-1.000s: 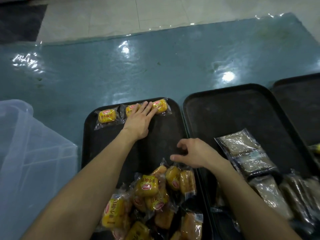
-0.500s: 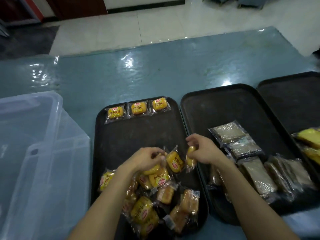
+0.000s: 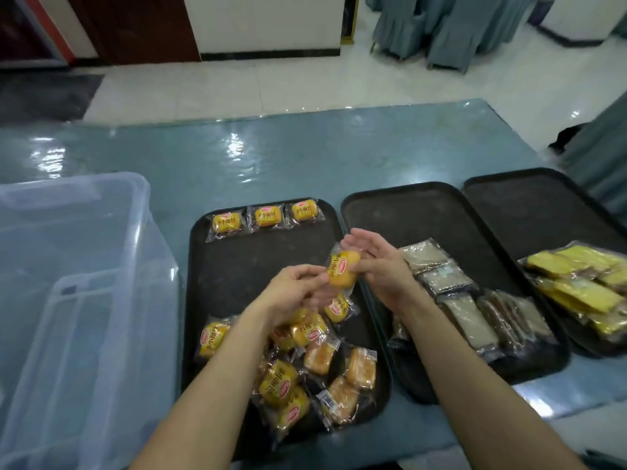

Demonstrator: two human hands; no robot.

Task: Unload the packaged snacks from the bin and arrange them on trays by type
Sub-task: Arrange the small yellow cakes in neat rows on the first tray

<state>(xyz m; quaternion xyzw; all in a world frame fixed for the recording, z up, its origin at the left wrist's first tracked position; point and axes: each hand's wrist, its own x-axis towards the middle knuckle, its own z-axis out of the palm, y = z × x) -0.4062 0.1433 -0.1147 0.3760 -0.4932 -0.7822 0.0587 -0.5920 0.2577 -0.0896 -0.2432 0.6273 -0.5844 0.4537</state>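
My two hands meet at the centre of the frame, above the left black tray point(image 3: 237, 266), sharing one yellow bun packet point(image 3: 342, 273). My left hand point(image 3: 293, 291) pinches its lower-left edge with curled fingers. My right hand point(image 3: 378, 264) holds its right side, thumb pressed on the wrapper, fingers nearly straight behind. Three matching packets point(image 3: 264, 217) line the tray's far edge, a loose heap point(image 3: 305, 368) lies lower down, and the clear bin point(image 3: 68, 300) sits at left.

Glossy blue-green worktop point(image 3: 305, 157), ceiling lights glinting off it. Over on the left stands a clear plastic bin point(image 3: 163, 266). Near it, three black trays lie side by side: left tray point(image 3: 258, 256), middle tray point(image 3: 424, 215), right tray point(image 3: 529, 205).
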